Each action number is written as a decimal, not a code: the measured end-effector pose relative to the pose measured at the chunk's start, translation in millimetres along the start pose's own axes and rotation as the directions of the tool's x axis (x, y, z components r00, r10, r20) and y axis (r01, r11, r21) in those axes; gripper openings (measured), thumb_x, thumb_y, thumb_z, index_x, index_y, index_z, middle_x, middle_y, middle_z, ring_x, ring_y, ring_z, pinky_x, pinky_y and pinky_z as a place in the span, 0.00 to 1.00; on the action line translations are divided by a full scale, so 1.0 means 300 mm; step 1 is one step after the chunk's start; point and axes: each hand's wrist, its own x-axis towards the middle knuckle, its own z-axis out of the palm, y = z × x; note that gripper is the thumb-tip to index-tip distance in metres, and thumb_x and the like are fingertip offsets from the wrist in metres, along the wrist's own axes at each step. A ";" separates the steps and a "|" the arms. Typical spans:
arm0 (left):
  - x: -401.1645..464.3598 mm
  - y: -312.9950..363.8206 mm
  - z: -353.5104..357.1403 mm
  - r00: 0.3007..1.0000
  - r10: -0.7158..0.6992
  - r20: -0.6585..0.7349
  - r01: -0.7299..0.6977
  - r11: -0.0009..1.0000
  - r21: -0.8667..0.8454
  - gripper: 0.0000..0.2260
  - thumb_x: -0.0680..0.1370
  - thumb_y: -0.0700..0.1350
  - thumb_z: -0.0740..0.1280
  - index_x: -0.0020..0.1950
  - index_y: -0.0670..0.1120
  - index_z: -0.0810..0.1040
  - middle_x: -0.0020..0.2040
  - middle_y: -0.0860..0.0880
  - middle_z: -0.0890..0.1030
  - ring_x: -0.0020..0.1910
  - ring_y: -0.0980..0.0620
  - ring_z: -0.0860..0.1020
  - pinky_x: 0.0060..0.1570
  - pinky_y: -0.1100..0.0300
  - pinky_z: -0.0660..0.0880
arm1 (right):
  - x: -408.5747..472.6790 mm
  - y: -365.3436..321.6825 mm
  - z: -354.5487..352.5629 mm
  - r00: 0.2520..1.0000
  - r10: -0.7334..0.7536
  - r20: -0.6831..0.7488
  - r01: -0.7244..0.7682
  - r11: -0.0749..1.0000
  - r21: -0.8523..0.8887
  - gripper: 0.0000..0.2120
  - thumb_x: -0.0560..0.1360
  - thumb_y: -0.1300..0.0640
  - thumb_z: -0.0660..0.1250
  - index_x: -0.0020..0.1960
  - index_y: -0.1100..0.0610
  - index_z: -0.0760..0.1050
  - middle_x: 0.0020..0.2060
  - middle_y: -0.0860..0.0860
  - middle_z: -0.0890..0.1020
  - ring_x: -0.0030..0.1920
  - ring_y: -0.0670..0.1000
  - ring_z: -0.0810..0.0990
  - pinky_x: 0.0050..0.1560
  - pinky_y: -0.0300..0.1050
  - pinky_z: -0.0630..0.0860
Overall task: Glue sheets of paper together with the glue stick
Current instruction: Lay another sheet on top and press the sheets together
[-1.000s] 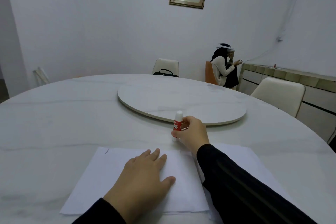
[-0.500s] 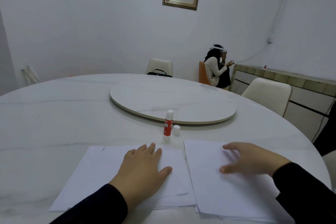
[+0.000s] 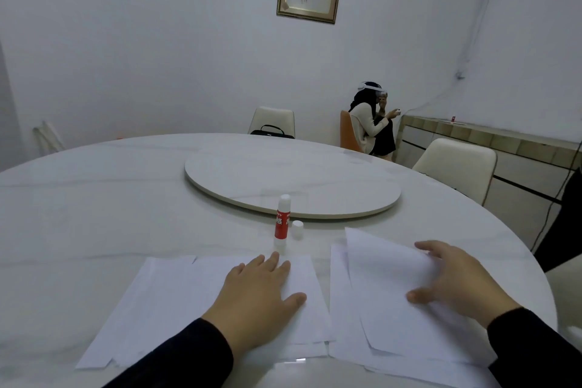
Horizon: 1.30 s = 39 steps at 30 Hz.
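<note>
Both arms wear long black sleeves of plain, smooth fabric, ending at the wrists. Left sleeve [image 3: 176, 356]: cuff edge slightly rounded. Right sleeve [image 3: 535, 353]: same cloth. Left hand [image 3: 255, 296] and right hand [image 3: 456, 283] bare; no rings, watch or gloves visible.

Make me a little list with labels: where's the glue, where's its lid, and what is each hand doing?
glue: red-and-white glue stick, upright on the white marble round table, uncapped
lid: small white cap, just right of the stick
left hand: flat on the left pile of white paper sheets
right hand: lifting the top white sheet of the right pile
</note>
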 end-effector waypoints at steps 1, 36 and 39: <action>0.000 -0.005 -0.001 1.000 0.003 -0.007 -0.003 1.000 -0.016 0.30 0.77 0.63 0.51 0.77 0.54 0.50 0.79 0.52 0.50 0.77 0.51 0.49 0.74 0.51 0.47 | 0.000 0.001 -0.003 0.999 0.031 -0.028 -0.029 0.996 0.088 0.43 0.55 0.63 0.83 0.67 0.54 0.71 0.62 0.56 0.74 0.57 0.55 0.73 0.42 0.41 0.71; -0.088 -0.221 -0.375 0.941 -0.327 -0.085 -0.313 -0.751 -0.581 0.16 0.78 0.35 0.59 0.65 0.40 0.72 0.57 0.42 0.82 0.54 0.45 0.82 0.47 0.54 0.79 | -0.030 -0.110 0.114 0.943 -0.187 0.274 0.214 0.974 -0.071 0.14 0.70 0.54 0.74 0.55 0.47 0.79 0.54 0.43 0.77 0.54 0.44 0.75 0.53 0.34 0.65; -0.093 -0.184 -0.369 0.949 -0.301 -0.095 -0.302 -0.772 -0.560 0.16 0.78 0.34 0.58 0.66 0.39 0.72 0.58 0.41 0.81 0.56 0.44 0.81 0.52 0.52 0.77 | 0.008 -0.125 0.103 0.936 -0.148 0.320 0.210 0.963 -0.169 0.16 0.71 0.54 0.73 0.58 0.49 0.79 0.57 0.46 0.77 0.58 0.46 0.75 0.56 0.35 0.66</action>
